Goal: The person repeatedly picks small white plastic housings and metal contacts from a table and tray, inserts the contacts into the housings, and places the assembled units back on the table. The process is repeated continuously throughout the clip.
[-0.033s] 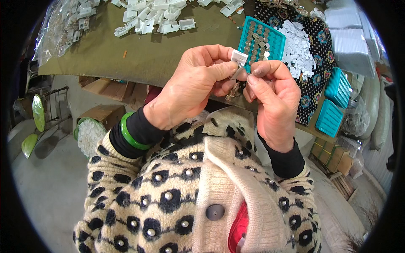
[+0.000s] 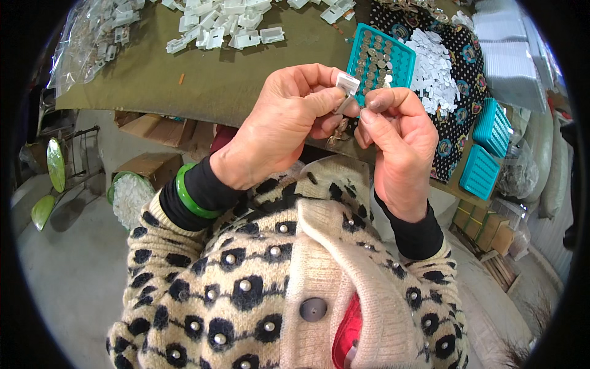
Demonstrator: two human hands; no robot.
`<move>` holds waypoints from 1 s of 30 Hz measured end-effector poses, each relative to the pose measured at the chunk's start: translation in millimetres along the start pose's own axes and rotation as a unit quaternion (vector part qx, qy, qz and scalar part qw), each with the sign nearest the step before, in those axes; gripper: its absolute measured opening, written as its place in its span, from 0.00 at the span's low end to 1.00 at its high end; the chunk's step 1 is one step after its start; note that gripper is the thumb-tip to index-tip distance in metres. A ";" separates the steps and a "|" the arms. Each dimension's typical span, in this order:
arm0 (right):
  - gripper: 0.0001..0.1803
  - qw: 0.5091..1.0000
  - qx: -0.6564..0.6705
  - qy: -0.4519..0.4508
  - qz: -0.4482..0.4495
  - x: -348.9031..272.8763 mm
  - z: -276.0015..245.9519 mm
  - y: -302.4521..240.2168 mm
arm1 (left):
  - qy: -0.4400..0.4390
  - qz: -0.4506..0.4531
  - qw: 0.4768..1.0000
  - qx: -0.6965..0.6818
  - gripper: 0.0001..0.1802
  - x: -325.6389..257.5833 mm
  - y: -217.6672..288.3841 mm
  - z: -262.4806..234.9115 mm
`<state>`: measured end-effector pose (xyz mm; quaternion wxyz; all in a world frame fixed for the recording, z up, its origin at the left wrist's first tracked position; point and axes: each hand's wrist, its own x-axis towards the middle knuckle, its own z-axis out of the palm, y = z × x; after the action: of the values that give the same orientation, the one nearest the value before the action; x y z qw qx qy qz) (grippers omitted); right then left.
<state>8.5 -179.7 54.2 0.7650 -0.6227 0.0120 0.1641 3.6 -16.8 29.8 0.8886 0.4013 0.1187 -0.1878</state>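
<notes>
My left hand (image 2: 289, 117) pinches a small white plastic holder (image 2: 348, 83) between thumb and fingers, just in front of the teal tray. Close beside it, my right hand (image 2: 402, 135) is closed, thumb tip against forefinger; anything between them is too small to make out. A thin brownish strand (image 2: 337, 133) hangs below my left fingers, and I cannot tell what it is. Behind my hands, the teal tray (image 2: 402, 61) bears rows of round, coin-like metal discs (image 2: 372, 61).
White plastic pieces (image 2: 224, 21) lie heaped on the green table (image 2: 141, 80). A clear bag (image 2: 92, 40) sits at left. White flakes (image 2: 433, 71) cover part of the dotted cloth (image 2: 452, 144). More teal trays (image 2: 479, 172) stand at right. A tub (image 2: 132, 197) is below left.
The brownish strand under my left hand has shifted slightly, and the white plastic holder has moved a touch to the left. My right hand looks the same.
</notes>
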 end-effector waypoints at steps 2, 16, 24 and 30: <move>0.05 1.000 -0.015 0.001 -0.022 0.0 -0.6 1.4 | 0.021 0.015 1.000 0.017 0.05 0.3 -2.5 2.3; 0.05 0.997 -0.045 0.006 -0.056 1.5 -3.1 1.4 | 0.026 0.001 1.000 -0.005 0.04 0.6 -7.7 7.3; 0.04 0.997 -0.052 0.008 -0.053 1.0 -8.3 -0.1 | 0.009 0.011 1.000 0.013 0.07 1.2 -6.8 3.0; 0.04 0.997 -0.048 0.006 -0.056 -0.1 -10.2 0.1 | 0.009 0.007 1.000 0.006 0.08 2.9 -9.3 3.7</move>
<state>10.3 -189.5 51.8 0.7420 -0.6594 -0.0262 0.1182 2.4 -26.0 25.0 0.8861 0.4095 0.1229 -0.1788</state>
